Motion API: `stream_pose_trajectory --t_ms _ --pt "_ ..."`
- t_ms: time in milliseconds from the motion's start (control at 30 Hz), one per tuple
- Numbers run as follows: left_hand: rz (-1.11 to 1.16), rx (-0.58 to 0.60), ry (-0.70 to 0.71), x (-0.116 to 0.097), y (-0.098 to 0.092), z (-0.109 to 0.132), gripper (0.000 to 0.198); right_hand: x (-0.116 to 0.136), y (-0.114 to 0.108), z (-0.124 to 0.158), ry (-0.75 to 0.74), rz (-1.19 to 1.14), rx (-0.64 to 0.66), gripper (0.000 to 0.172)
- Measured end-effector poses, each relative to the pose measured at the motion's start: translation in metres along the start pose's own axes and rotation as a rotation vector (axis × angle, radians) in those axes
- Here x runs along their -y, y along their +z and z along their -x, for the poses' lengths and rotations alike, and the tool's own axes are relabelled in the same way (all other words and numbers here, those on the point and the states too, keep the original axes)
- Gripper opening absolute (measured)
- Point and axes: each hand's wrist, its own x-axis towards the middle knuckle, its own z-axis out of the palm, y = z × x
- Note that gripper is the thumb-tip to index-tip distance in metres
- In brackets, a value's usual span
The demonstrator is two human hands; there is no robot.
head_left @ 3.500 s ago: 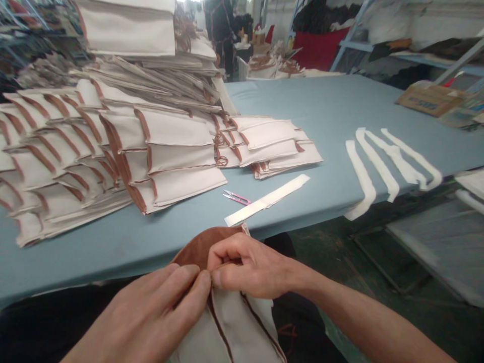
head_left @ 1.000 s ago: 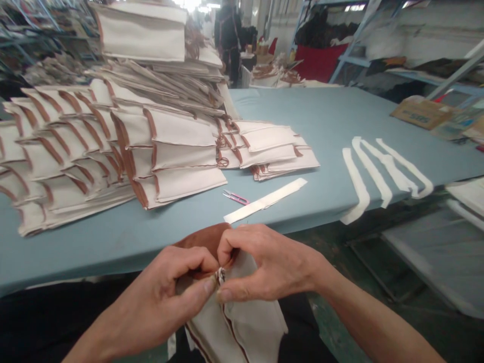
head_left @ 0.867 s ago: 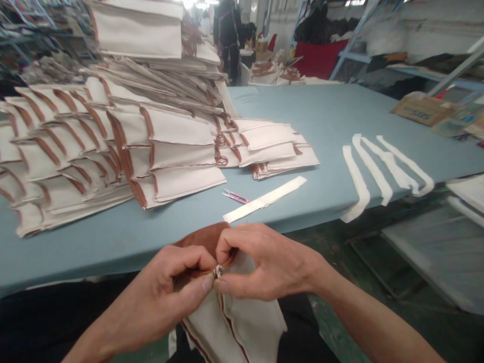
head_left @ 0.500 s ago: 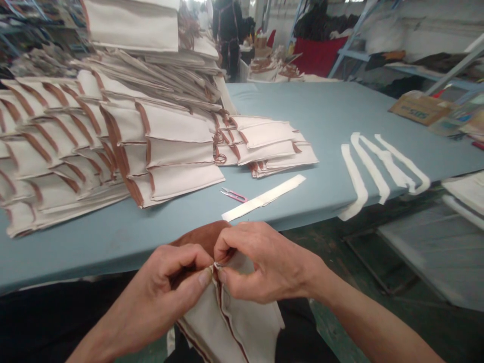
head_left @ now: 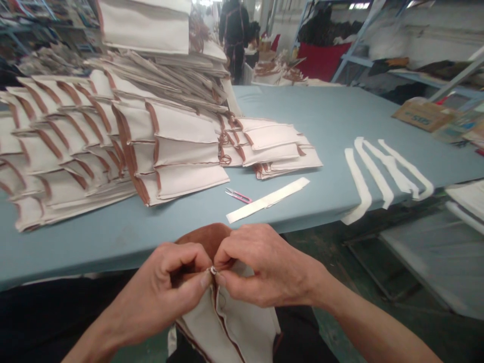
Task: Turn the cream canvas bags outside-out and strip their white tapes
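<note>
A cream and brown fabric piece point(head_left: 249, 322) with a seam down its middle hangs over my lap, its brown part point(head_left: 206, 237) rising behind my fingers. My left hand point(head_left: 170, 287) pinches the top of the seam between thumb and forefinger. Right beside it, my right hand point(head_left: 260, 267) pinches the same seam top, the fingertips almost touching. Between the thumbs shows a small whitish bit of the edge, too small to make out. Beyond my hands, pink-handled thread snips point(head_left: 239, 195) lie on the table beside a white strip point(head_left: 268, 200).
The blue-covered table point(head_left: 333, 111) carries stacked cream pieces with brown edges point(head_left: 181, 151) on the left and a smaller pile point(head_left: 276, 136) mid-table. Several white strips point(head_left: 359, 186) drape over its right edge. A cardboard box point(head_left: 421, 115) sits far right. A person point(head_left: 233, 38) stands behind.
The view has shifted slightly, so the table and piles appear a little further right. Both hands keep their pinch on the seam, with only slight finger movement.
</note>
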Motion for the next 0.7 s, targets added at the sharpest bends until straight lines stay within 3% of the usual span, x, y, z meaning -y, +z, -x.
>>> stream_pose_trajectory --t_ms 167,367,700 --pt "-0.055 -0.042 -0.005 0.001 -0.001 0.004 0.031 -0.001 0.001 -0.003 -0.001 0.006 0.028 0.01" --pt "-0.227 -0.155 0.109 -0.003 0.004 0.011 0.023 -0.002 -0.001 -0.004 -0.001 0.099 0.078 0.011" --pt "-0.201 -0.094 0.046 -0.013 0.004 0.002 0.028 -0.001 -0.013 0.0 0.004 0.16 0.163 0.019"
